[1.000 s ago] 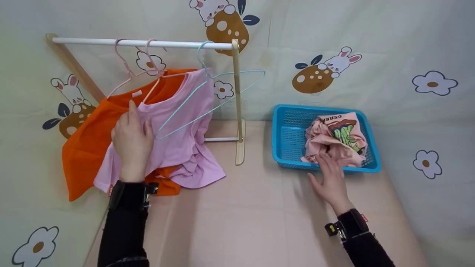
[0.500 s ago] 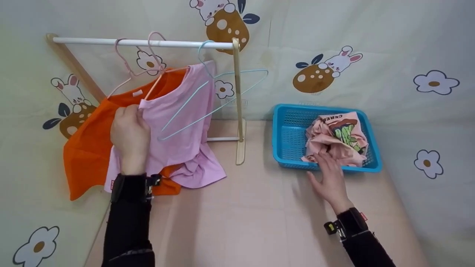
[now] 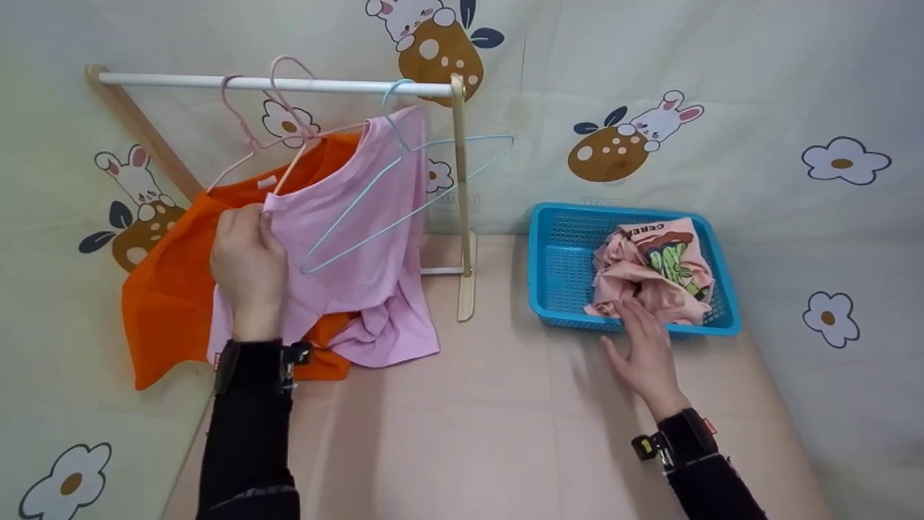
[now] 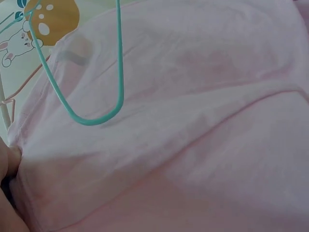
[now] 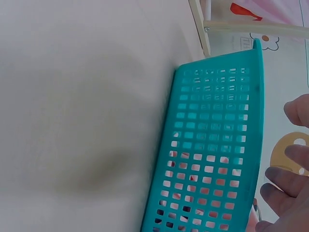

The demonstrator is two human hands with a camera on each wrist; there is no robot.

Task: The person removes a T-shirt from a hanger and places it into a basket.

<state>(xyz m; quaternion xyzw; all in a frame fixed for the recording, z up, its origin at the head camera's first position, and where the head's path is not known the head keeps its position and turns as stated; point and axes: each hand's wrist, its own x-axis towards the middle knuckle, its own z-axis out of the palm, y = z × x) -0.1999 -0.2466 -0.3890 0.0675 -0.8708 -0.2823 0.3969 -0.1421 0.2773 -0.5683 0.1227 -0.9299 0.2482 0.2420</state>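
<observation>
My left hand (image 3: pixel 249 274) pinches the neckline edge of a lilac T-shirt (image 3: pixel 354 253), beside the arm of the pink hanger (image 3: pixel 290 168) inside it. That hanger's hook stands a little above the rail. In the left wrist view, the fingers (image 4: pixel 8 162) grip the lilac fabric at the left edge. An orange T-shirt (image 3: pixel 166 303) hangs behind on another pink hanger (image 3: pixel 237 115). A bare light-blue hanger (image 3: pixel 351 214) crosses in front of the lilac shirt. My right hand (image 3: pixel 642 354) lies with relaxed fingers at the near rim of a blue basket (image 3: pixel 533 267), by a crumpled pink printed garment (image 3: pixel 635 278).
A wooden clothes rack (image 3: pixel 465 195) with a white rail (image 3: pixel 346 86) stands at the left, close to the patterned backdrop (image 3: pixel 722 65). A pale pink cloth (image 3: pixel 491 404) covers the surface in front. Perforated side walls of the basket (image 5: pixel 253 96) show in the right wrist view.
My left hand has gone from resting on the shirts to pinching the lilac neckline. The lilac shirt and its hanger have risen, the hook lifting above the rail. My right hand stays put.
</observation>
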